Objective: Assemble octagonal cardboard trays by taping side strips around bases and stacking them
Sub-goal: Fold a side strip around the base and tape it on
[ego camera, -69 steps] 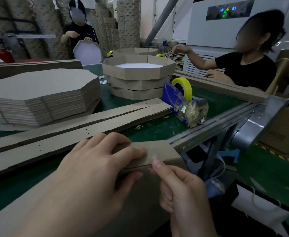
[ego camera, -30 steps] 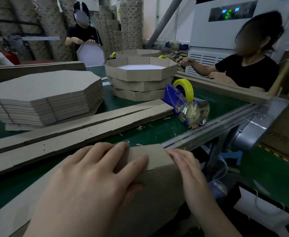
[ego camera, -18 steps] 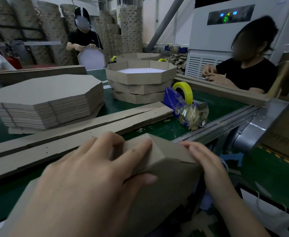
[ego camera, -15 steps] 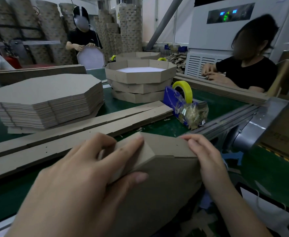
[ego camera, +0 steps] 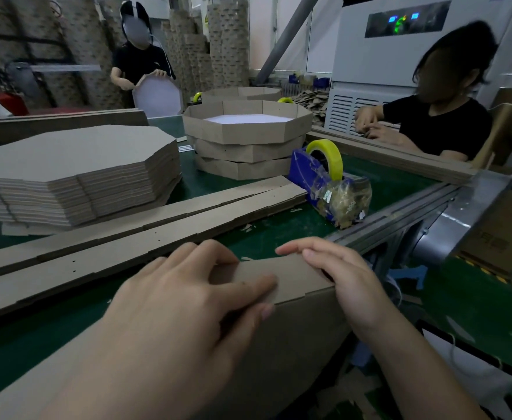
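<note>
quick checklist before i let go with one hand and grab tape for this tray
1. Seating of the side strip along the base edge: ok where it shows between the hands.
2. Hold by the left hand: ok, fingers across the strip, thumb on the base face.
3. Hold by the right hand: ok, fingers curled over the strip's far end.
4. Is the tape dispenser loaded and unobstructed: ok.
5. Tape already on this joint: cannot tell.
6. Is the finished-tray stack level for stacking: ok.
</note>
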